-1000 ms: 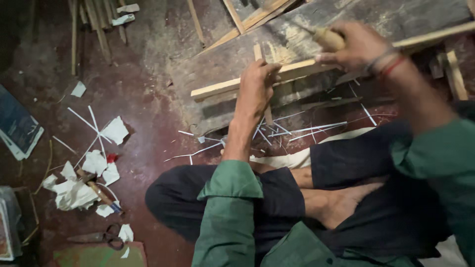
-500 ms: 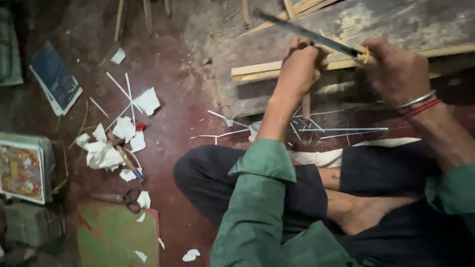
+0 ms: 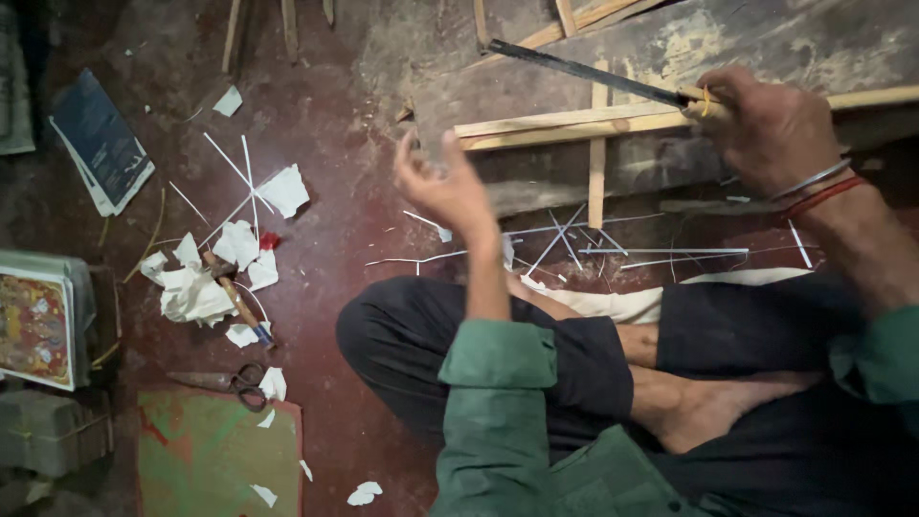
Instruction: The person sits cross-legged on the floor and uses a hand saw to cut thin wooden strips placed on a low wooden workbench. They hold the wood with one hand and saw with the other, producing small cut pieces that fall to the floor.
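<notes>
right hand (image 3: 766, 129) fist-tight on the knife (image 3: 589, 71), blade pointing left over the bamboo strip (image 3: 574, 123); left hand (image 3: 442, 187) spread, empty, nearby.

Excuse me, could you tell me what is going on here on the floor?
A person sits cross-legged on the reddish floor. The right hand grips a long dark blade by its wooden handle, laid across pale bamboo strips on a worn wooden block. The left hand is lifted, open and empty. Thin slivers lie before the legs; torn paper scraps and scissors lie nearby.
</notes>
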